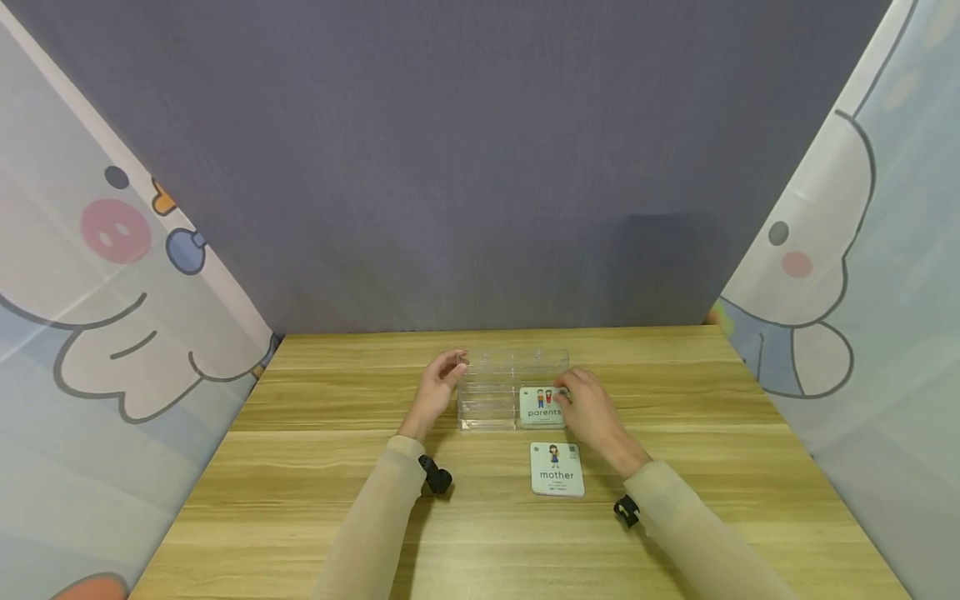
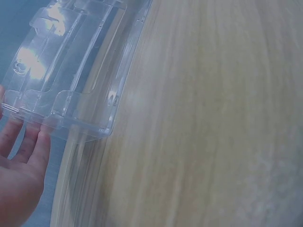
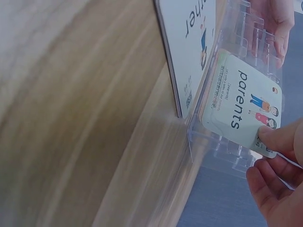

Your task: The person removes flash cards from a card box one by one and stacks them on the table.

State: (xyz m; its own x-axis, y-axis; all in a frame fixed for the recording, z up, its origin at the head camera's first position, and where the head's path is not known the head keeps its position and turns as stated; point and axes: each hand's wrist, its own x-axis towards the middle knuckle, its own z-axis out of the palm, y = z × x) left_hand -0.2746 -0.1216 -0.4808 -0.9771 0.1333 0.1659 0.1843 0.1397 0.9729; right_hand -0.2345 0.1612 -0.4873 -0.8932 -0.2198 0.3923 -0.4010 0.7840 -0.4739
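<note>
Nearest, a "mother" card (image 1: 557,469) lies flat on the bench (image 1: 300,500). Just beyond it, the right hand (image 1: 592,412) pinches the "parents" card (image 1: 542,407) at its top corner, standing it in the front tier of the clear rack (image 1: 495,392). The card looks light, stiff and slick, best held by its edges. The left hand (image 1: 438,387) steadies the rack's left end with straight, released fingers, apparently touching it; the thin plastic likely slides easily.

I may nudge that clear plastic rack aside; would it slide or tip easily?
Probably slides readily: the clear rack looks thin-walled and light on the smooth wooden table. The left hand touches its end. Low and wide, it seems unlikely to tip.
</note>
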